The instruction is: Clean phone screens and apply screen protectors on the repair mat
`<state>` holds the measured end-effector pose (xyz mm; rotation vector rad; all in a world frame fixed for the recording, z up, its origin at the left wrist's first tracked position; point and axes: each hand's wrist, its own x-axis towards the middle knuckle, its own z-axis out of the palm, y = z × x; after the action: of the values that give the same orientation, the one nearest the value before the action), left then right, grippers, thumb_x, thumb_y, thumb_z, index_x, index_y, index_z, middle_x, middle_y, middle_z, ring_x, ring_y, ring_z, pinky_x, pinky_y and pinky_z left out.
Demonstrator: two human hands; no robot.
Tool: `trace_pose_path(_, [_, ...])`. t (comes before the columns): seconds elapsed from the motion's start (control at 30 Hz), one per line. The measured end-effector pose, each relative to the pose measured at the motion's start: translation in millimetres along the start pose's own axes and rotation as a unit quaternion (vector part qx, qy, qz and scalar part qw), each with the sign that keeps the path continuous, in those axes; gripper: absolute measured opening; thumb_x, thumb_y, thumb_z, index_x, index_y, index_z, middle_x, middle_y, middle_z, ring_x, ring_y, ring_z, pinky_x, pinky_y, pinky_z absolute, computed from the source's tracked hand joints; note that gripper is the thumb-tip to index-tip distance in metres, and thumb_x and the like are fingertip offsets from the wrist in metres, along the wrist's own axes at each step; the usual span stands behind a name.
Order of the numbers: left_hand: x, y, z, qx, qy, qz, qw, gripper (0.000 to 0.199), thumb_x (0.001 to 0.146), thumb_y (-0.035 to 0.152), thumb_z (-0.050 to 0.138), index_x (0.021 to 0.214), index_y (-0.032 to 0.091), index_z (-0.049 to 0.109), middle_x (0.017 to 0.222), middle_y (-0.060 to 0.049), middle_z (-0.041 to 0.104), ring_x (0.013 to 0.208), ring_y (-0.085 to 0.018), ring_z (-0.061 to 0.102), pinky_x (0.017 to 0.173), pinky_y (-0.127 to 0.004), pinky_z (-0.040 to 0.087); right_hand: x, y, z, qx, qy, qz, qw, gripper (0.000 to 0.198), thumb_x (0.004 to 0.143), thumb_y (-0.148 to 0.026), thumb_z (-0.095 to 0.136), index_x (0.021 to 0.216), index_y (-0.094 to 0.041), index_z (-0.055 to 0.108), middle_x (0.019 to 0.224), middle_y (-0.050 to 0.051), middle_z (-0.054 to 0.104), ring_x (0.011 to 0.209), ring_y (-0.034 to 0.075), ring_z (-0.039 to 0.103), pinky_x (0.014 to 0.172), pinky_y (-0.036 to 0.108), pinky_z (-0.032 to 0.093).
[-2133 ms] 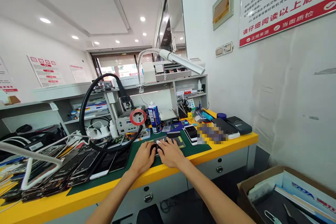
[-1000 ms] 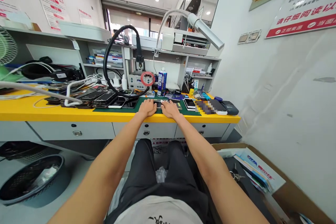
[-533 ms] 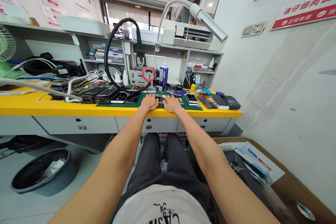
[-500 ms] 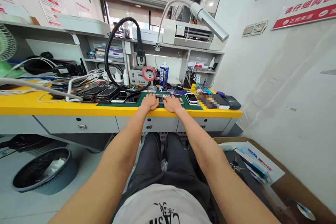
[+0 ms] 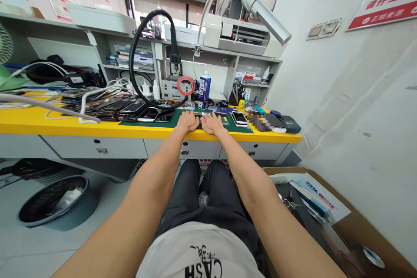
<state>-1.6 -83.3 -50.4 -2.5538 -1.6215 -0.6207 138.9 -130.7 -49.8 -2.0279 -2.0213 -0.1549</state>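
Observation:
Both of my hands rest at the front of the green mat (image 5: 172, 122). A dark, flat phone (image 5: 197, 115) lies between them, mostly covered by my fingers. My left hand (image 5: 188, 121) is closed on its left end. From the other side my right hand (image 5: 211, 124) grips it, fingers bent over the far edge. A small white spot shows by the right fingertips; I cannot make out what it is. To the right is a white-edged phone (image 5: 239, 118), and left of my hands lie more phones (image 5: 150, 114).
A blue spray can (image 5: 204, 90) stands behind my hands, beside red tape (image 5: 185, 85) and a looping black hose (image 5: 132, 61). Many stacked phones (image 5: 110, 108) and white cables lie left. A lamp (image 5: 270, 19) hangs above. Below are a bin (image 5: 58, 221) and an open carton (image 5: 361, 239).
The view has tipped down slightly, so the bench sits a little higher in it. My hands stay on the phone, with only a slight shift of the fingers.

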Motion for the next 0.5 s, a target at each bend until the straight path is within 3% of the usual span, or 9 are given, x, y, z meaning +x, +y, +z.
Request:
trace_pose_path(0.2, [4.0,2.3,3.1,-0.016,0.0,-0.009,1.0,0.036,0.096,0.037,0.061,0.126,0.017,0.059,0.127,-0.01,0.061,0.109,-0.025,0.063,0.091,-0.047,0.055,19.7,-2.5,4.1,0.017,-0.02,0.01,1.0,0.047,0.096,-0.04,0.061,0.138,-0.021,0.052,0.149,0.012,0.046,0.134,0.033,0.045,0.11,0.061,0.036])
trace_pose_path(0.5, [8.0,-16.3,0.2,-0.044,-0.013,0.01,0.999,0.036,0.096,0.037,0.061,0.127,0.017,0.058,0.127,-0.01,0.062,0.109,-0.025,0.063,0.092,-0.047,0.055,28.0,-18.3,12.9,0.058,-0.018,-0.008,0.998,0.048,0.097,-0.041,0.06,0.139,-0.02,0.051,0.15,0.012,0.045,0.136,0.033,0.043,0.112,0.062,0.032])
